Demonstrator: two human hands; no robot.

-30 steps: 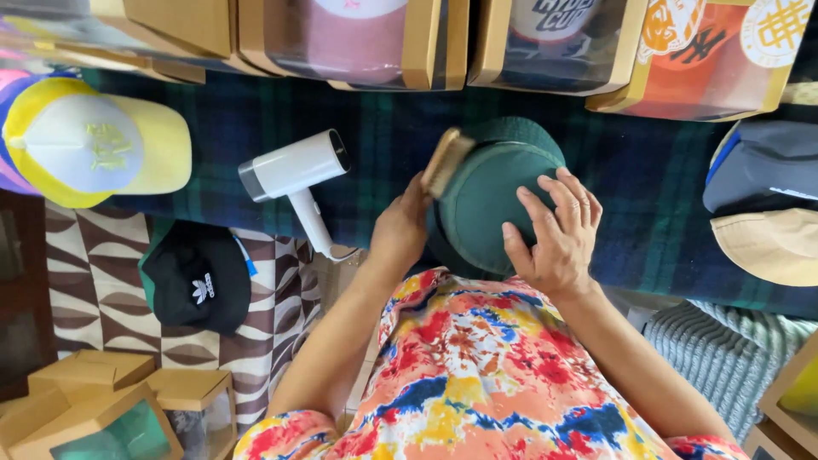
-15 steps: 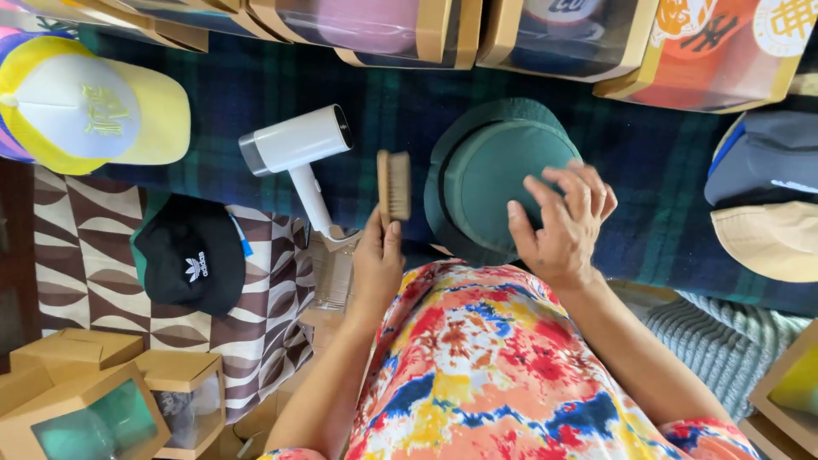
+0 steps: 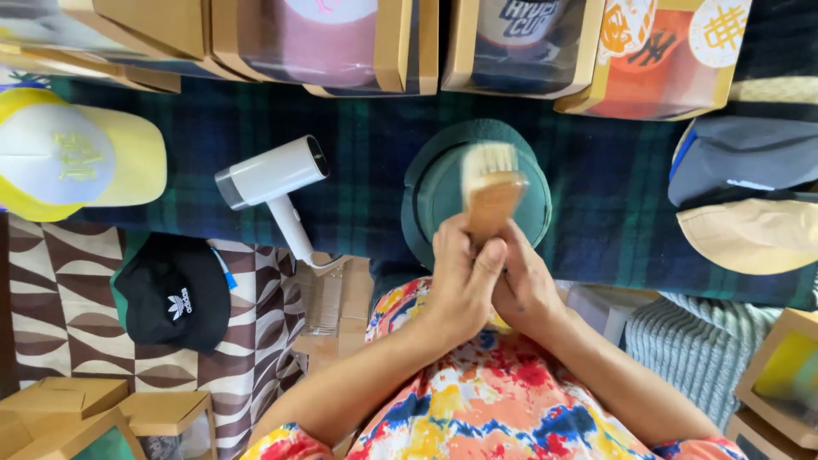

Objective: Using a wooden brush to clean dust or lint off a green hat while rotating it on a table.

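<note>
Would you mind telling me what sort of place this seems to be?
Probably a home workspace for cleaning or packing caps: windowed cardboard boxes holding caps, loose caps such as the yellow cap, and a white hair dryer on a plaid cloth.

I count five caps: one green (image 3: pixel 443 183), one yellow (image 3: pixel 81 162), one black (image 3: pixel 175 294), one navy (image 3: pixel 741 162), one tan (image 3: pixel 750 234). One brush (image 3: pixel 490 192), one white handheld steamer (image 3: pixel 273 179), four windowed boxes (image 3: pixel 409 43) along the top

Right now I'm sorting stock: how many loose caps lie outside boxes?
5: yellow cap far left, black cap below it, green cap centre, grey cap and tan cap right. Others may be hidden.
</note>
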